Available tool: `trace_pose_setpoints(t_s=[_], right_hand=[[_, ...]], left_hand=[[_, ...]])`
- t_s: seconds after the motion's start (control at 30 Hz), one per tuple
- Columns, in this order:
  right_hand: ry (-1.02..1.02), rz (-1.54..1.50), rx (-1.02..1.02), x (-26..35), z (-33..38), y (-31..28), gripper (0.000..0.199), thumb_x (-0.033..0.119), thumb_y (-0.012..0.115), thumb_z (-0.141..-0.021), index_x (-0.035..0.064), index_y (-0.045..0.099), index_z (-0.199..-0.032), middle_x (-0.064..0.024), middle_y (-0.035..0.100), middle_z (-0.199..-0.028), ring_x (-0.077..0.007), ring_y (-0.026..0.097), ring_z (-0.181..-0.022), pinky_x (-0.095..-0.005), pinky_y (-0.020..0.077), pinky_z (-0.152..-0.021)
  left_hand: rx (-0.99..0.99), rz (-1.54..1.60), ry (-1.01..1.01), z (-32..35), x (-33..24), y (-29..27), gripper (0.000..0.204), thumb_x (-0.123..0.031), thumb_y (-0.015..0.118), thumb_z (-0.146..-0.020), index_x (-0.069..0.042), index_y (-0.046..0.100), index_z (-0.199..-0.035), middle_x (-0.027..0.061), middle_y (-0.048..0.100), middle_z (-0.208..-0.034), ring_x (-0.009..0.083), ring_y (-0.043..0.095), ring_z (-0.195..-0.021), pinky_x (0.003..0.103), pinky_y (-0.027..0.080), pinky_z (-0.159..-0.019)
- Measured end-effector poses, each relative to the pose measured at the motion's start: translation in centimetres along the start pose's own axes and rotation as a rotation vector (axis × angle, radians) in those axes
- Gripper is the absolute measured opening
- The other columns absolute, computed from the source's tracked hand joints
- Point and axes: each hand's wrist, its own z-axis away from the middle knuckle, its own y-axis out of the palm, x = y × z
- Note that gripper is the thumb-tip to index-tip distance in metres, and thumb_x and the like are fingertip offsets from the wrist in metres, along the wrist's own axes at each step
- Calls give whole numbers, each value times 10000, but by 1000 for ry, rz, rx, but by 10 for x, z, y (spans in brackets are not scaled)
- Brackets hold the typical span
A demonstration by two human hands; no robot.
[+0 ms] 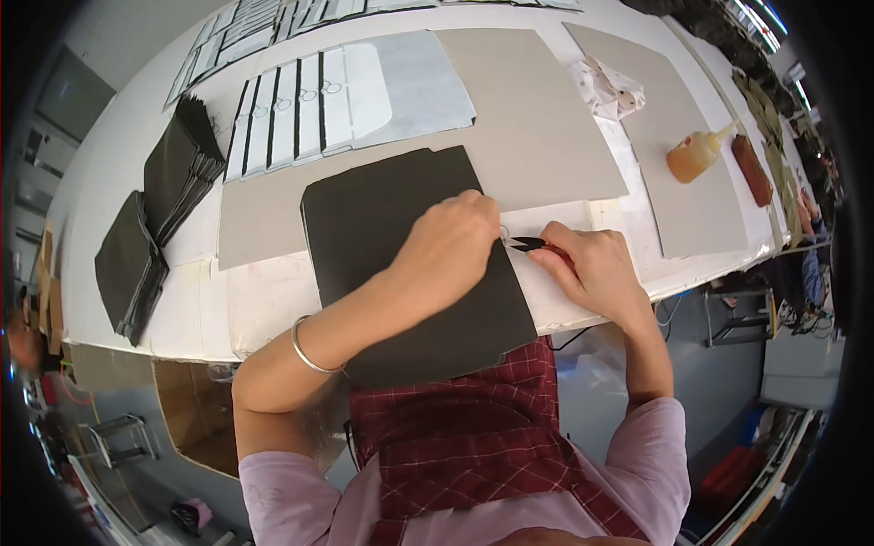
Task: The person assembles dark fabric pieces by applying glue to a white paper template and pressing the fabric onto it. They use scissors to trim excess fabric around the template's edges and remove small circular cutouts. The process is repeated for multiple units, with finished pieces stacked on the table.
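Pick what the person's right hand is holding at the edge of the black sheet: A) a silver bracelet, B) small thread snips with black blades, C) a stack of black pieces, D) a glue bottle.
B: the right hand grips small thread snips, their black blades pointing at the right edge of the black sheet, where the left hand presses down.

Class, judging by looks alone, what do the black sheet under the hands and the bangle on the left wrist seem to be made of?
Black sheet: probably leather or stiff fabric; matte, lies flat, edge overhangs the table. Bangle: likely metal; thin, silvery, shiny.
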Motion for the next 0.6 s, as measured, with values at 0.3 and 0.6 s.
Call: trace_pose_setpoints(t_s=[0.3,0.6], right_hand=[[-76,30,-3,-2,-13,7,336,402,613,-973,89,649,-858,-94,640,-600,-307,643,-566,-406,464,-527],[-136,4,-16,-7,-22,14,346,412,615,-968,85,652,-861,-97,624,-590,-324,645,-583,-417,471,-535]], left_hand=[[181,353,-233,-8,9,-16,126,-112,589,-999,5,593,-951,70,576,-824,144,547,-561,314,449,-531],[175,384,-238,-7,12,-14,124,-109,579,-1006,1,584,-949,52,576,-813,119,522,-548,290,432,-513]])
